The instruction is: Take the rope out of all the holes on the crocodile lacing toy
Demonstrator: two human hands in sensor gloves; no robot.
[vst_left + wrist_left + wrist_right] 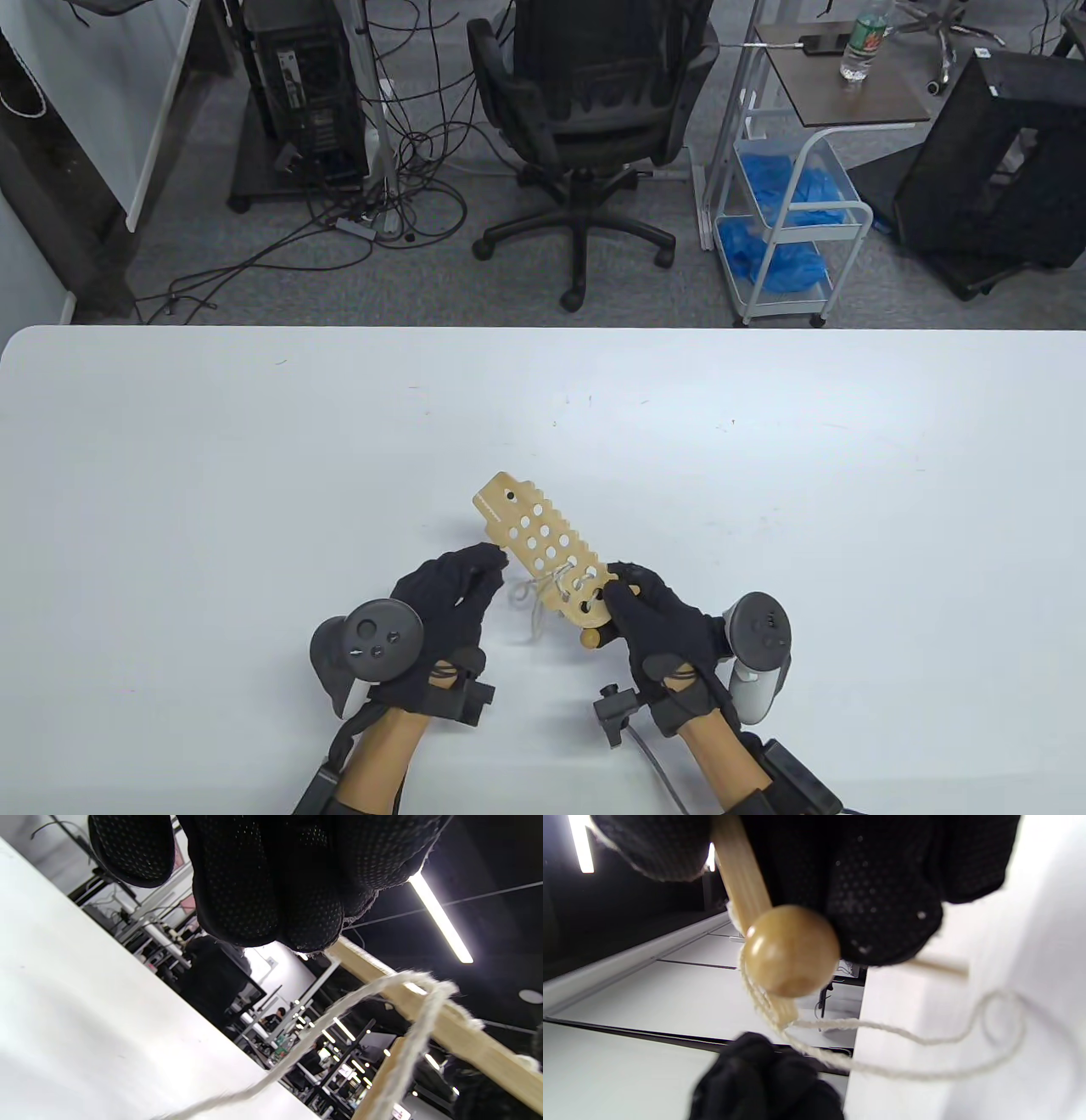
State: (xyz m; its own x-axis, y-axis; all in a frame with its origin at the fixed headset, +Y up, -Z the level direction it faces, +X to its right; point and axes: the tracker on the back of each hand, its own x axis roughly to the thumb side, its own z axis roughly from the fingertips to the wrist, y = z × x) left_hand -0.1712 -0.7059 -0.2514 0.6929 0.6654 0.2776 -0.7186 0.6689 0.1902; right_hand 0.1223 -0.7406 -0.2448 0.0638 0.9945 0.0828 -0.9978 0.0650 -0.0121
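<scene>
Two hands meet at the crocodile board (543, 543): right hand (657, 620) grips its near end, left hand (450, 607) pinches rope (530, 598)

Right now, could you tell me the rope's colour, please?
Off-white; the rope shows best in the right wrist view.

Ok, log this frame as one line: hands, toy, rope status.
left hand: fingertips at toy edge | right hand: grips crocodile toy at near end, raised | rope: still laced near end, loose loops hanging
</scene>
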